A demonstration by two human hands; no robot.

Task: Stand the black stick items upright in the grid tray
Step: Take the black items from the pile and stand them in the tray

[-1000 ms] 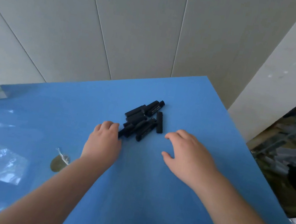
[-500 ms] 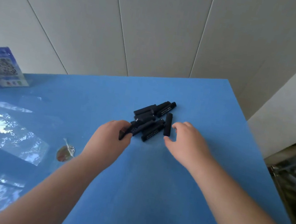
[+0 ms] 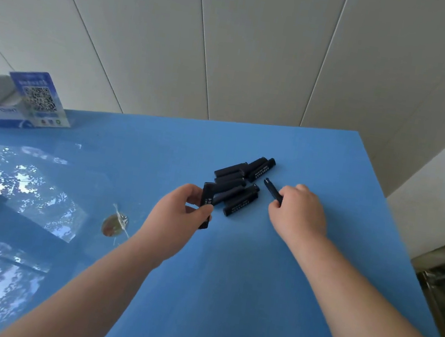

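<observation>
We see the left hand pinching one short black plastic stick between thumb and fingertips, held nearly upright just above the matte blue table top. The right hand curls its fingers round a second black stick whose free end points back toward the pile of black sticks lying loose between the two hands. No grid tray shows anywhere in view, so we cannot tell where the sticks must go. We judge the main risk to be the left hand's light pinch: the smooth stick could pivot or slip out while carried. The right hand's stick sits close to the pile, so lifting it carelessly might nudge neighbours and roll them toward the table edge. A small blue card with a square code stands far left.
</observation>
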